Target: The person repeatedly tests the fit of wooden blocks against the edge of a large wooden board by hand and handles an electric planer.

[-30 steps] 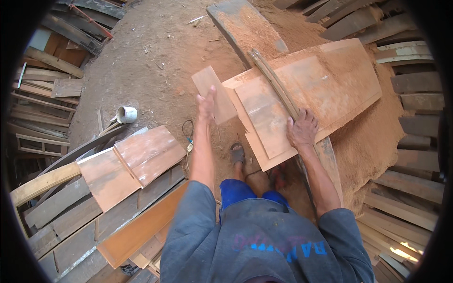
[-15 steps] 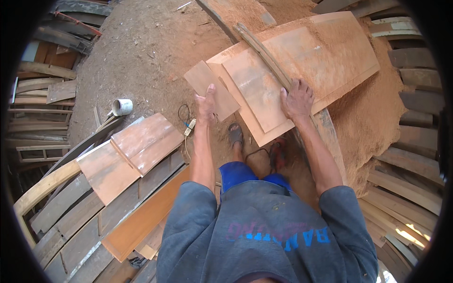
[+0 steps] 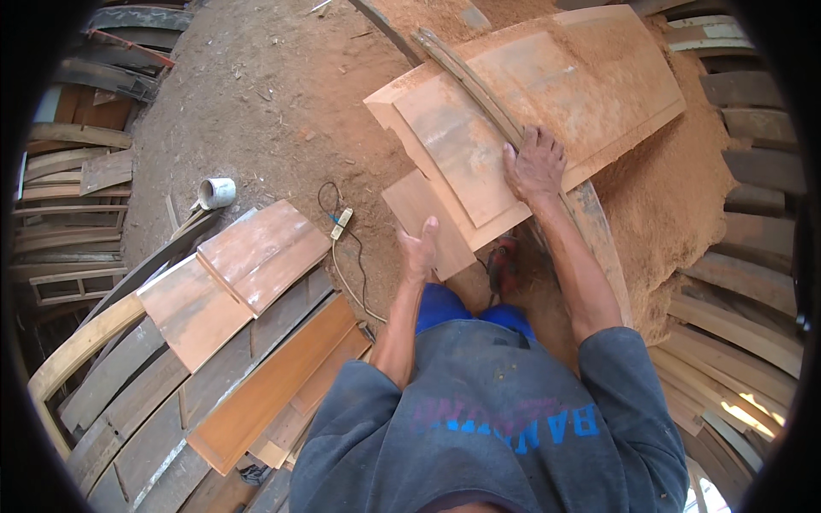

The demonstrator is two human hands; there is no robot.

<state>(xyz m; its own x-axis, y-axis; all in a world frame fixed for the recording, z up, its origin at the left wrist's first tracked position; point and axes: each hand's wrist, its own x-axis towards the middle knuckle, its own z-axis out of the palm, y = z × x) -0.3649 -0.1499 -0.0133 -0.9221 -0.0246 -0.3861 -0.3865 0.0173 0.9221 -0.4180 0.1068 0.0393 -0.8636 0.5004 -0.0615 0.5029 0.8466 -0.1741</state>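
My left hand (image 3: 417,250) grips a small flat wooden board (image 3: 440,229), thumb on its upper face. The board lies against the near left edge of a large bevelled wood panel (image 3: 479,171), which is dusted with sawdust. A long thin wooden strip (image 3: 466,79) runs slantwise across that panel. My right hand (image 3: 535,164) holds the strip's near end down on the panel, thumb on one side and fingers on the other. Below the panel's near corner, partly hidden, is a red power tool (image 3: 505,265) on the ground.
Sawdust (image 3: 663,205) is heaped right of the panel. At left, two pale wood panels (image 3: 235,274) lie on stacked boards (image 3: 278,376), near a white cup (image 3: 217,193). A power strip (image 3: 342,224) with cords lies on the dirt. Planks (image 3: 753,329) line the right side.
My left hand has brought the small board nearer to me and to the right, from the panel's left corner to its near left edge. My right hand stays on the strip.
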